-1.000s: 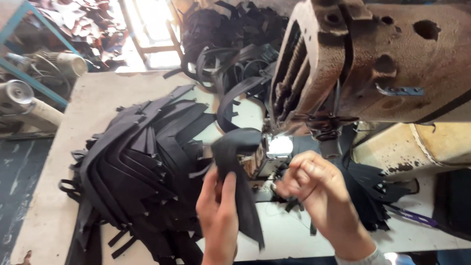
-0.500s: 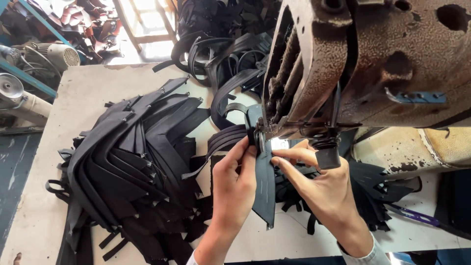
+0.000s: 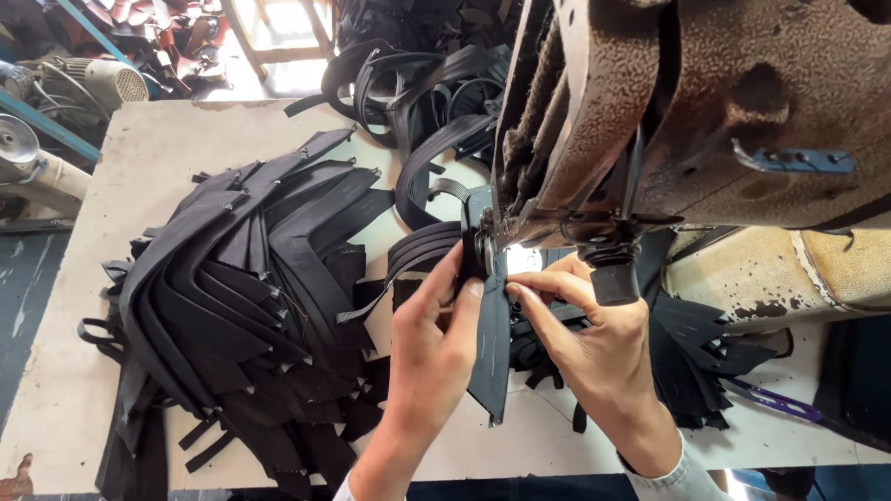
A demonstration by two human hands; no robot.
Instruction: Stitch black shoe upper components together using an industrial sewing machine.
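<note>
Under the old rusty brown sewing machine (image 3: 705, 121), the left hand (image 3: 432, 357) and right hand (image 3: 594, 339) both pinch a long flat black leather strip (image 3: 492, 357), holding it straight so its top feeds in. At 9 o'clock a big pile of curved black leather pieces (image 3: 232, 306) waits on the pale worn surface (image 3: 158, 158); a grey motor (image 3: 97, 79) sits at 10 o'clock.

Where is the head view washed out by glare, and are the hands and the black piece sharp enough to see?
Head view: glare blows out the small lamp spot under the sewing machine and the floor patch at top; the left hand, right hand and black piece are sharp; the black pile loses detail in its dark folds.
</note>
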